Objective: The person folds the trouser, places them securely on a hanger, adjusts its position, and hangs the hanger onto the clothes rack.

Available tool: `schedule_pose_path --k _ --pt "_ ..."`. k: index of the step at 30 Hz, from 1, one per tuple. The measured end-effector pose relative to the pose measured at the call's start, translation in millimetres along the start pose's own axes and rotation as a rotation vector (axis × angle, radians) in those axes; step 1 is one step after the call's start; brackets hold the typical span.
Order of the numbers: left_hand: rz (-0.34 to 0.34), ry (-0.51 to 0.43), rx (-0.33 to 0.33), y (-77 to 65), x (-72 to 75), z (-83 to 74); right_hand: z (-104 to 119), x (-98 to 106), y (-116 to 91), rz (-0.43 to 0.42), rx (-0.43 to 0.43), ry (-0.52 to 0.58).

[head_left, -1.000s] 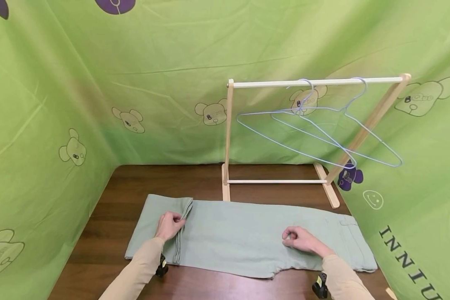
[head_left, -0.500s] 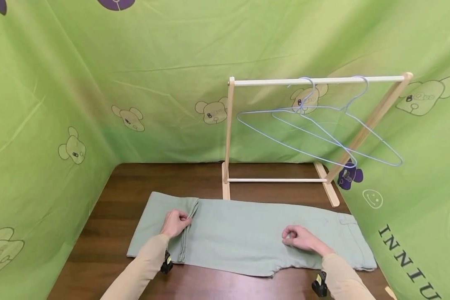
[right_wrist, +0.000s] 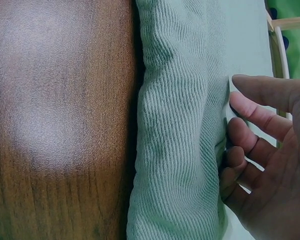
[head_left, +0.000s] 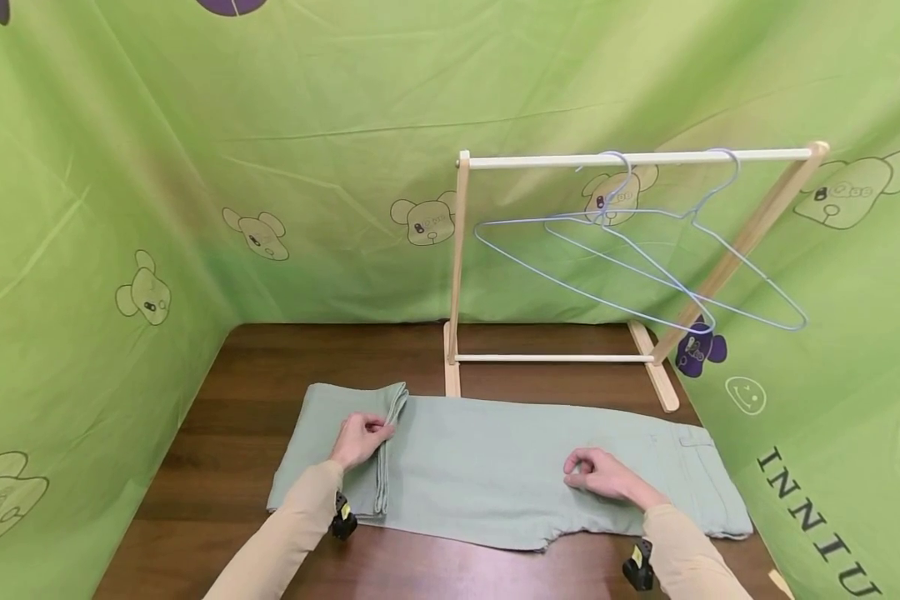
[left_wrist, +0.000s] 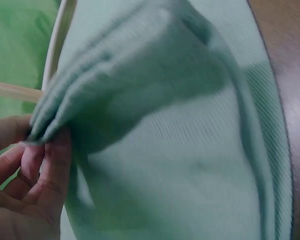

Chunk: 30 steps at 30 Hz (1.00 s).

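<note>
While your left hand (head_left: 362, 439) pinches the layered edge of the folded leg end (head_left: 318, 423), the pants (head_left: 480, 475) lie lengthwise across the table (head_left: 270, 350), waistband (head_left: 716, 487) on the right, in front of the rack (head_left: 457, 275). The left wrist view shows at least two layers between thumb and fingers, the cloth humped up beside the grip.

Your right hand (head_left: 607, 479) is by the upper leg: fingers loosely bent, thumb apart from them, no cloth visibly caught. Fingertips sit at the fabric; can't tell how much they press.

Step looks like squaring up the fold. Best to pinch all layers together so none slides out, and pull level along the leg. Your grip is mid-edge, so the far and near corners could trail; check that both line up with the long sides. Light pressure from the right hand should stop the body of the pants creeping. Lower the edge flat, then smooth out the hump. Watch for wrinkles bunching under the fold.
</note>
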State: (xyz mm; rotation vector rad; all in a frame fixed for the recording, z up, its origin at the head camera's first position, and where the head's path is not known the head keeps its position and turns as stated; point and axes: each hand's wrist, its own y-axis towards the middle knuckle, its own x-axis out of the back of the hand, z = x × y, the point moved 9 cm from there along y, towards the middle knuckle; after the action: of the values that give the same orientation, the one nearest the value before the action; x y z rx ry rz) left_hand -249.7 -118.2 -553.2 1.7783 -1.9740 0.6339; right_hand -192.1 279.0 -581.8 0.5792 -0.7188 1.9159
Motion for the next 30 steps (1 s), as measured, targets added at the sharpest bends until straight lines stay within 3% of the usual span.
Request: schedule_pose_path --k 4,17,26,30 --pt "0.016 -0.017 -0.007 -0.4 -5.6 -3.4 0.9 -0.4 0.5 0.002 -0.002 0.004" --pt "0.056 0.095 -0.014 -3.9 -22.7 -8.5 1.7 -0.8 0.3 0.004 0.002 0.014" --pt "0.078 0.033 -0.067 -3.2 -27.3 -18.9 -1.6 -0.3 0.9 0.002 0.031 0.01" --pt "0.099 -0.034 -0.059 -1.2 -33.4 -20.8 -1.8 -1.3 1.7 0.003 0.035 0.004"
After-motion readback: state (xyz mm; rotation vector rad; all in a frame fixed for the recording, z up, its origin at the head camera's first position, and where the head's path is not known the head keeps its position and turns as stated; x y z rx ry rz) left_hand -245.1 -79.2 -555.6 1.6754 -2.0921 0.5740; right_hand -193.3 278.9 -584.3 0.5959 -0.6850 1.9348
